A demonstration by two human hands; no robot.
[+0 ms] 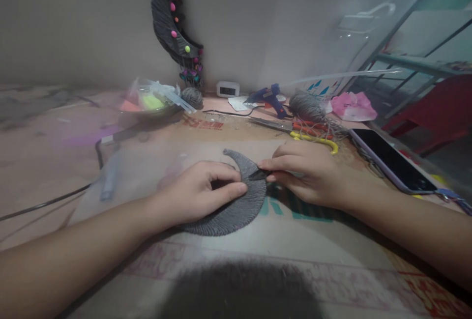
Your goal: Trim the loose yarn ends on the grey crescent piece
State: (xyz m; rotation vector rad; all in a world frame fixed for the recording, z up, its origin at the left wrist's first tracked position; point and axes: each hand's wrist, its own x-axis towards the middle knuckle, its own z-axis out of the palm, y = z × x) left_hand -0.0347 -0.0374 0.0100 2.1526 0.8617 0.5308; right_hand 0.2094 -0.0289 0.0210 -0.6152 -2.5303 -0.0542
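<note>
A crescent wrapped in grey yarn (239, 206) lies on the covered table in front of me, one pointed tip toward the back. My left hand (206, 188) holds it at its inner curve, with the thumb on top and the fingers curled by the edge. At the crescent's outer right edge, my right hand (306, 174) has thumb and index finger pinched together. A small dark pointed shape shows at those fingertips; I cannot tell if it is a piece of material or a shadow.
Behind my hands are scissors (273, 123), a blue glue gun (271, 99), a grey yarn ball (306, 106) and a white clock (227, 89). A phone (393, 159) lies right; a bowl (153, 112) with glue sticks stands left. A finished-looking dark crescent (165, 24) hangs on the wall.
</note>
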